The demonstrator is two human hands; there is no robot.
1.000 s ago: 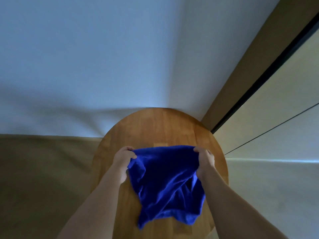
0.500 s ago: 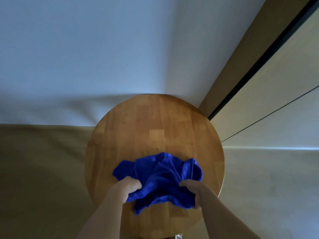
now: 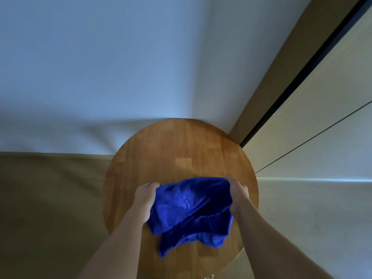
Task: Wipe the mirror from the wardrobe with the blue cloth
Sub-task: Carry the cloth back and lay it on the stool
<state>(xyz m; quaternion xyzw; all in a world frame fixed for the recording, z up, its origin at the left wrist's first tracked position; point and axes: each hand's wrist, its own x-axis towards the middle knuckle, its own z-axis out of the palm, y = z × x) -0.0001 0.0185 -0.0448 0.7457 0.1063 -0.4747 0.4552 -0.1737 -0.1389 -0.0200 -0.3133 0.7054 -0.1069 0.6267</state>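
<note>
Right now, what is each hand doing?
Left hand: grips the blue cloth.
Right hand: grips the same cloth.

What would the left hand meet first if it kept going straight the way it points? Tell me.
The left hand, gripping the blue cloth, points away over the round wooden table. Its way looks free above the bare tabletop; beyond the far rim stands the pale wall, probably first, though depth is unclear.

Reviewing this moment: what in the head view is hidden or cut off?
- Mirror: not in the head view; only closed wardrobe panels show at right.
- Fingertips of the left hand and right hand: buried in the cloth they grip.
- Table: its near edge is cut by the frame bottom and covered by the arms.
- Cloth's lower fold: whether it touches the table is unclear.
</note>
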